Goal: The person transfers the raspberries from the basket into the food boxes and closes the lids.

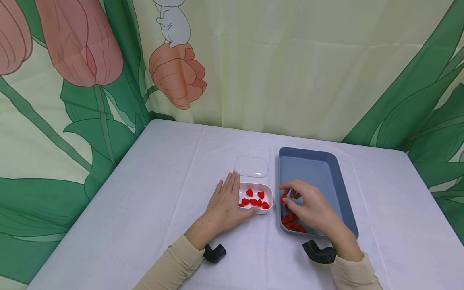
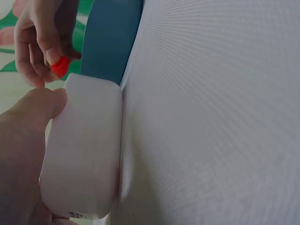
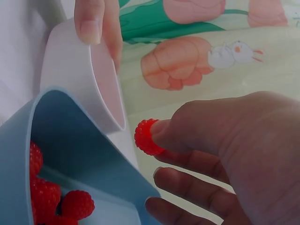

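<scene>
a bright red, pebbly-skinned raspberry [image 3: 144,136] sits pinched between the thumb and fingertips of the right hand [image 1: 313,203], above the blue tray's [image 1: 308,165] edge nearest the white box [image 2: 84,145]. its rounded end pokes out past the thumb toward the box, but the fingers cover the rest, so i can't tell its long axis. the left hand [image 1: 226,205] rests straight-fingered against the box, thumb spread along the near rim.
</scene>
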Action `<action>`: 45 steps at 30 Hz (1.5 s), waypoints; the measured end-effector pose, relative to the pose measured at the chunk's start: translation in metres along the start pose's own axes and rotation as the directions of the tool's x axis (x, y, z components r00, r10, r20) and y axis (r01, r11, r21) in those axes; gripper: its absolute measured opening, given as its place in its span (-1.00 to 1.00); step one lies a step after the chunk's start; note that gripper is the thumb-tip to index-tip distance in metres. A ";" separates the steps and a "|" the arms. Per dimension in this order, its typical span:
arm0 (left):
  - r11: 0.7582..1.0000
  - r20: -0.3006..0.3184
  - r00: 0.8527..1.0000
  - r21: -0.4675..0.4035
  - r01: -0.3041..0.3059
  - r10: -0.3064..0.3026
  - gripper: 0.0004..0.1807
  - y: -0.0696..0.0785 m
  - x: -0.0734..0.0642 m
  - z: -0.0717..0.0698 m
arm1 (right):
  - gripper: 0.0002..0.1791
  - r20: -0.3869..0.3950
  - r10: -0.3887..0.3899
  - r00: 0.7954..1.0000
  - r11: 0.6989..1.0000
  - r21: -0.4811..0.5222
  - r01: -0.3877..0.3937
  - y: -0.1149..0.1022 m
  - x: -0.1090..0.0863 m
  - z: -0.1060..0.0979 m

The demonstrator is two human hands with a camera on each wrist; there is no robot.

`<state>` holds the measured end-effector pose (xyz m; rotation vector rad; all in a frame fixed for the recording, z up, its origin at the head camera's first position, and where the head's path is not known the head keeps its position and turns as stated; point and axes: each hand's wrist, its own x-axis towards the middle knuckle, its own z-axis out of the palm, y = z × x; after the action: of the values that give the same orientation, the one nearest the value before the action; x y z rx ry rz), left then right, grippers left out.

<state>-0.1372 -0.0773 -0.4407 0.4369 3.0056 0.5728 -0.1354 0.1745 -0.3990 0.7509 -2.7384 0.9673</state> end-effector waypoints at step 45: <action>0.999 -0.016 1.000 0.024 -0.022 0.022 0.20 0.000 0.000 -0.001 | -0.69 0.032 -0.101 0.994 0.990 0.106 0.097 -0.026 0.031 0.028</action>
<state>-0.1369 -0.0775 -0.4391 0.4696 3.0296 0.5450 -0.1480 0.1272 -0.3978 0.9221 -2.6699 1.0922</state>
